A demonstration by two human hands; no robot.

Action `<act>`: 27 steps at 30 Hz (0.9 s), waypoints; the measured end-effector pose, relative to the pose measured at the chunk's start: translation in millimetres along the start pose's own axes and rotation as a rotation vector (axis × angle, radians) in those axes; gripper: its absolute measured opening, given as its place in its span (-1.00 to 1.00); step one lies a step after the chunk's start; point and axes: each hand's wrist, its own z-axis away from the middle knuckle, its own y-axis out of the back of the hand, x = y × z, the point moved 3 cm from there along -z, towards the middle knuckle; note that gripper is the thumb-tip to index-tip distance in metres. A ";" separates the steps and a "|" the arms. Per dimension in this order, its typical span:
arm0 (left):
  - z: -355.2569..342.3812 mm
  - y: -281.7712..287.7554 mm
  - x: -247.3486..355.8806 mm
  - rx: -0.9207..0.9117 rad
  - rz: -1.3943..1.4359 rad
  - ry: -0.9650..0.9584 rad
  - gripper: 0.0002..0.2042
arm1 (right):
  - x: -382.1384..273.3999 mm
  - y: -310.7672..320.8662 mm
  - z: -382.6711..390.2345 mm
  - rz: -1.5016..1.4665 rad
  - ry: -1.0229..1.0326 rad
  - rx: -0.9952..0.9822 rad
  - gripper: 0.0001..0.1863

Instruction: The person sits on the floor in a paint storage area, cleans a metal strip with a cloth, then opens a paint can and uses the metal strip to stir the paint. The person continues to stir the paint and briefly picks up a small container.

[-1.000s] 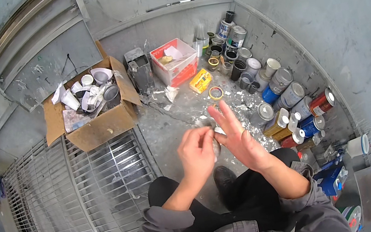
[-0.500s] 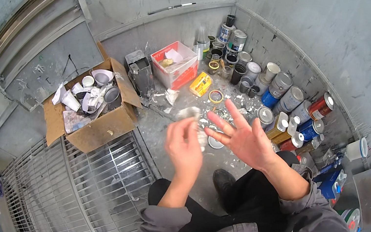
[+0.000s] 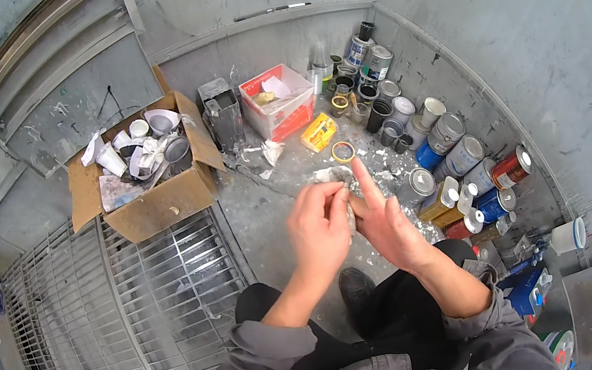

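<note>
In my left hand [image 3: 316,233] is a crumpled whitish-grey rag [image 3: 334,174], pinched between thumb and fingers. Part of it hangs down between my two hands. My right hand [image 3: 393,230] is held up beside it with the palm turned inward. Its index finger points up and its thumb stands apart, while the other fingers meet the rag and are partly hidden behind it. Both hands are raised over my knees, above a floor [image 3: 254,192] spattered with white paint.
On the left a cardboard box [image 3: 169,207] full of used cups stands by a metal grate [image 3: 77,334]. A dark bin [image 3: 224,122], a red-and-white box [image 3: 284,127], a yellow packet [image 3: 319,133] and a tape roll [image 3: 343,151] lie ahead. Several paint cans [image 3: 448,133] line the right wall.
My left hand has moved right with the rag, bringing it against the fingers of my right hand. The right hand has turned, its spread fingers now partly behind the rag.
</note>
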 end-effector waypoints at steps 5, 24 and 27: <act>9.7 0.1 1.6 -0.021 -0.043 -0.043 -0.95 | -2.2 3.0 5.3 -0.168 -0.084 -0.027 0.12; 18.9 -2.6 1.0 0.028 0.027 -0.072 -0.92 | 8.5 17.8 4.6 0.210 -0.066 -0.051 0.12; -1.2 -4.2 -13.4 -0.022 -0.003 0.058 -0.93 | 5.0 11.8 5.2 0.218 -0.044 -0.071 0.09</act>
